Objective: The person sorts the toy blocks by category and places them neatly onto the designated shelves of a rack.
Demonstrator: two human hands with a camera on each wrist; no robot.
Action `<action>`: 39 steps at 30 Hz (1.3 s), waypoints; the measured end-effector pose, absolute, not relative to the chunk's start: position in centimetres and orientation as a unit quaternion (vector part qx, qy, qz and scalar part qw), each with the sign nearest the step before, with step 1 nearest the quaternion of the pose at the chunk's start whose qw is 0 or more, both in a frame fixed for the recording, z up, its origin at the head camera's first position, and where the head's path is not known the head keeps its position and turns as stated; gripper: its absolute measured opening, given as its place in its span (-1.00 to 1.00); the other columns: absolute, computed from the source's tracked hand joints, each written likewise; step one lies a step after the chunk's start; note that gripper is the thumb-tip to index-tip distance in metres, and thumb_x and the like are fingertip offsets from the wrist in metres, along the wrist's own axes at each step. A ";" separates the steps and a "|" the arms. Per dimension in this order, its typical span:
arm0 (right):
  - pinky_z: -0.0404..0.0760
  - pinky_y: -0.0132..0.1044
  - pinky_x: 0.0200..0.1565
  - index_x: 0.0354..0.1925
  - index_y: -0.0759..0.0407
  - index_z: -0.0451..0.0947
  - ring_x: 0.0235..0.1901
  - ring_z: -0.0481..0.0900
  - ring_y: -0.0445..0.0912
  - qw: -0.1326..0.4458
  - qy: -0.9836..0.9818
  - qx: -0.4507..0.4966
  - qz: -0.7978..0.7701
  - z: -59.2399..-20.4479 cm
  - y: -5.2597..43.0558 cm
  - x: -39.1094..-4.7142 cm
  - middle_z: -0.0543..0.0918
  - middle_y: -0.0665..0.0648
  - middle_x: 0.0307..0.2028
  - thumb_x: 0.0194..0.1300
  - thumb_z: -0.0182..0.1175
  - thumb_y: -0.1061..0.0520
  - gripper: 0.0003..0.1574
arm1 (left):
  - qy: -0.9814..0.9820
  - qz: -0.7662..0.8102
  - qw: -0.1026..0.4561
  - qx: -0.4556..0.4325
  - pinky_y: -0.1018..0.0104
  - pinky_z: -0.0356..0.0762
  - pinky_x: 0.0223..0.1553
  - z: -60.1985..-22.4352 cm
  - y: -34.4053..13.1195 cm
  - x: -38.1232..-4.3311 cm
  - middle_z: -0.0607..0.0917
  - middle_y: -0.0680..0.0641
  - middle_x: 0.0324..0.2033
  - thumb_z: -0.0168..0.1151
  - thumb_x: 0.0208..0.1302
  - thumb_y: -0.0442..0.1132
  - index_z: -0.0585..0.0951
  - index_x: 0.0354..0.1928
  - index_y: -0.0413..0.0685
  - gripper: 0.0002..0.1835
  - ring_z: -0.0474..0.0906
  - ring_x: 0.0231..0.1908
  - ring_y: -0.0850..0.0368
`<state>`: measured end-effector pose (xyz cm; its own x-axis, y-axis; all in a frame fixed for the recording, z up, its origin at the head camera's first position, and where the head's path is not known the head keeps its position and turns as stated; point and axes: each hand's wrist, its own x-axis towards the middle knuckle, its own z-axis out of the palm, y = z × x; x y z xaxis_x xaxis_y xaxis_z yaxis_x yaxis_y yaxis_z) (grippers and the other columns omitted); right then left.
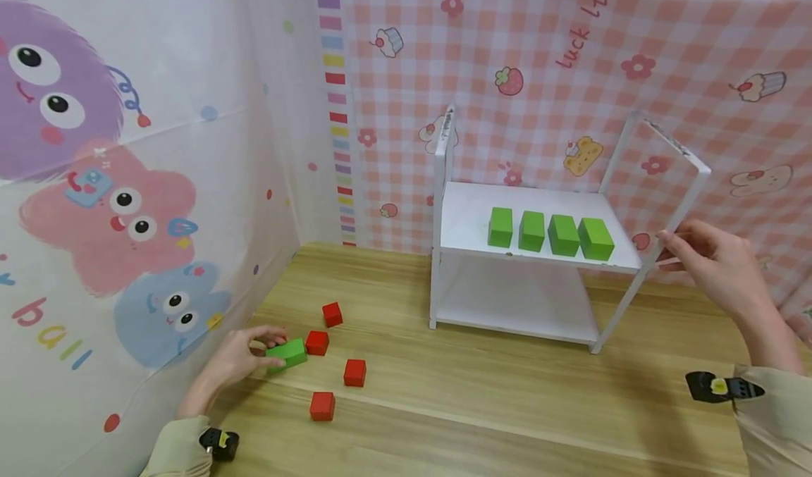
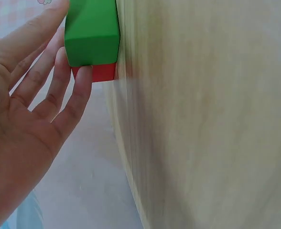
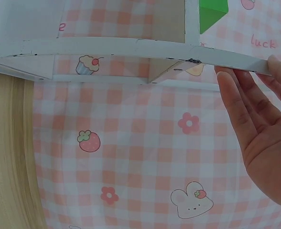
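Note:
At the table's left side my left hand (image 1: 237,357) holds a green block (image 1: 288,353) between thumb and fingers. In the left wrist view the same green block (image 2: 92,36) lies along the fingers, with part of a red cube (image 2: 102,72) showing behind it near the fingertips. My right hand (image 1: 717,258) pinches the front right post of a white two-tier shelf (image 1: 469,209). The right wrist view shows the thumb and fingers of the right hand (image 3: 260,124) on either side of that white post (image 3: 236,62).
Several green blocks (image 1: 531,231) stand in a row on the shelf's upper board. Loose red cubes (image 1: 354,373) lie on the wooden table (image 1: 469,406) to the right of my left hand. Printed cloths (image 1: 393,110) hang behind and at the left.

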<state>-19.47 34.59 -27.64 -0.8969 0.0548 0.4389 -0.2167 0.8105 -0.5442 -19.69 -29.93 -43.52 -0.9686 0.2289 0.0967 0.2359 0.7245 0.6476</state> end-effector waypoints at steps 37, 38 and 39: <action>0.49 -0.60 -0.54 -0.20 0.23 0.47 -0.57 0.50 -0.51 0.219 -0.923 0.047 0.314 -27.5 34.4 -19.4 0.43 -0.49 -0.56 0.35 -0.04 -0.09 -0.60 | -0.926 -0.323 -0.047 -0.192 0.25 0.58 -0.15 -43.6 -29.7 -19.7 0.63 -0.24 -0.08 0.44 -0.21 -0.39 0.52 0.05 -0.23 -0.37 0.55 -0.11 -0.07; 0.49 -0.60 -0.54 -0.20 0.23 0.47 -0.57 0.50 -0.51 0.219 -0.923 0.046 0.313 -27.5 34.4 -19.4 0.43 -0.50 -0.56 0.35 -0.05 -0.09 -0.60 | -0.926 -0.321 -0.043 -0.193 0.23 0.59 -0.16 -43.6 -29.6 -19.7 0.63 -0.24 -0.10 0.44 -0.21 -0.40 0.52 0.05 -0.23 -0.37 0.55 -0.11 -0.08; 0.49 -0.60 -0.53 -0.20 0.23 0.47 -0.57 0.50 -0.50 0.218 -0.923 0.045 0.314 -27.6 34.4 -19.4 0.43 -0.49 -0.56 0.35 -0.05 -0.09 -0.59 | -0.927 -0.319 -0.040 -0.194 0.20 0.59 -0.17 -43.7 -29.6 -19.7 0.63 -0.24 -0.11 0.44 -0.22 -0.42 0.52 0.04 -0.24 -0.38 0.56 -0.12 -0.09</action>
<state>-19.36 34.43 -27.56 -0.9005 0.0536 0.4316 -0.2204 0.7993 -0.5591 -19.75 -29.62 -43.66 -0.9219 0.3843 0.0502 0.3338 0.7214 0.6067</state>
